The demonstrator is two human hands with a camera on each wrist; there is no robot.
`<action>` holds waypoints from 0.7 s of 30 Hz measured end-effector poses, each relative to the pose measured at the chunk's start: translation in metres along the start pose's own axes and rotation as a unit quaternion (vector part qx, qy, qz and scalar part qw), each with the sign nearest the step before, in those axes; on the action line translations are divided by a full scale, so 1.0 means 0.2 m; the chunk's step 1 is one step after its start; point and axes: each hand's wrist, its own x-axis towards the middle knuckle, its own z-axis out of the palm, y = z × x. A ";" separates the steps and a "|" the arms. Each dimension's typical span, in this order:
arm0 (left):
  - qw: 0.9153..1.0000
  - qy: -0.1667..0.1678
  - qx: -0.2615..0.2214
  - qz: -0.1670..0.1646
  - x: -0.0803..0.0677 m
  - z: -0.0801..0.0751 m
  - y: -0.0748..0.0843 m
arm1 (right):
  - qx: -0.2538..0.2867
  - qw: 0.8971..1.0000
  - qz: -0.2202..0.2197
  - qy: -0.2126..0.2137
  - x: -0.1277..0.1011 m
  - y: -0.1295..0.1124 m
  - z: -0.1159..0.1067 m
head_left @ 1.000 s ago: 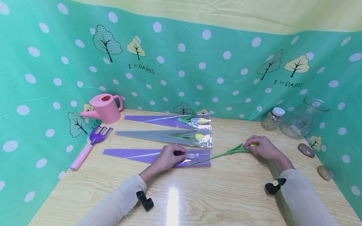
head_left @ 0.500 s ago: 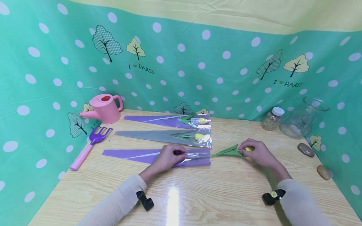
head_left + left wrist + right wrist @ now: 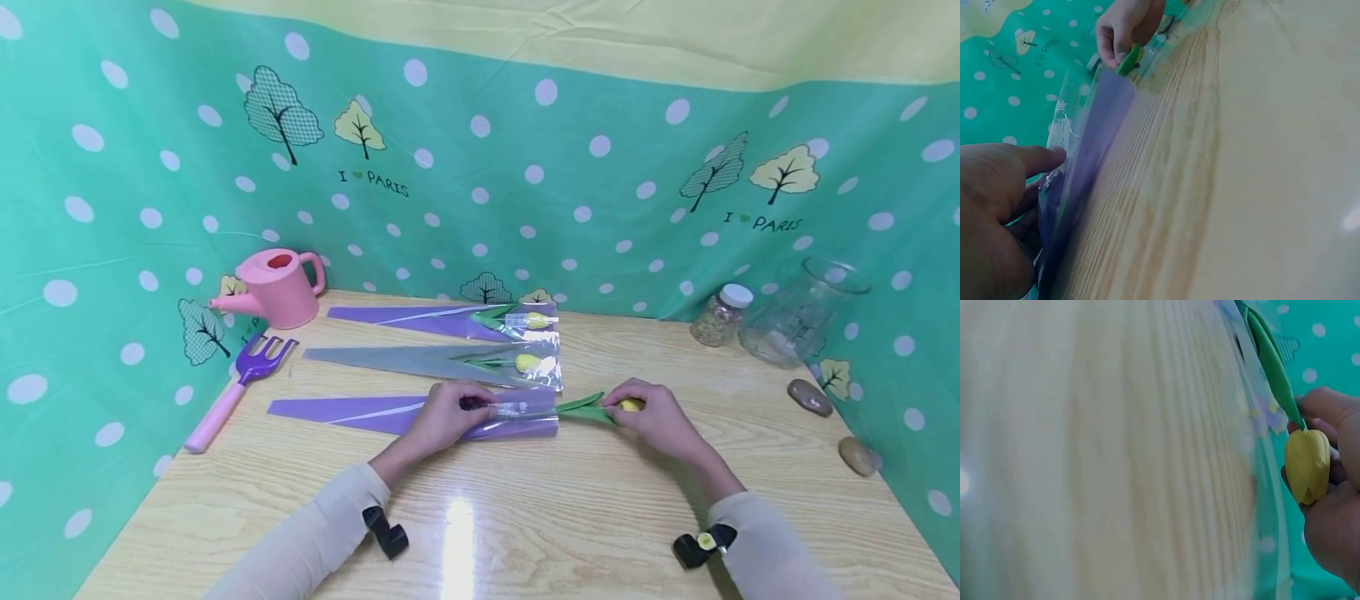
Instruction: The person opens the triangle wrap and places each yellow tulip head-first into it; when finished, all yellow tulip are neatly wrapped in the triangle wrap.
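My left hand [image 3: 450, 414] pinches the near purple flower sleeve [image 3: 337, 408] by its clear top layer, close to the wide open end. In the left wrist view, thumb and fingers hold the sleeve's purple film [image 3: 1100, 119]. My right hand [image 3: 654, 417] pinches a yellow tulip [image 3: 1307, 465] just below its bloom. The tulip's green leaves [image 3: 583, 407] lie at the sleeve's mouth, and its stem runs inside toward my left hand. Farther back lie a grey sleeve [image 3: 375, 357] and another purple sleeve [image 3: 405, 318], each with a yellow tulip inside.
A pink watering can [image 3: 279, 287] and a purple hand fork [image 3: 258, 362] with pink handle stand and lie at the left. On the right are a lidded jar [image 3: 718, 321], a glass vase [image 3: 787, 329] and two stones [image 3: 810, 397]. A polka-dot curtain [image 3: 480, 167] encloses the table.
My right hand has moved left with the tulip. The stem has slid into the near purple sleeve until the leaves reach its mouth. My left hand has stayed in place.
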 end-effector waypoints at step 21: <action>1.000 -0.007 0.007 0.021 0.01 0.02 0.02 | 0.022 1.000 0.007 -0.004 -0.01 -0.10 0.17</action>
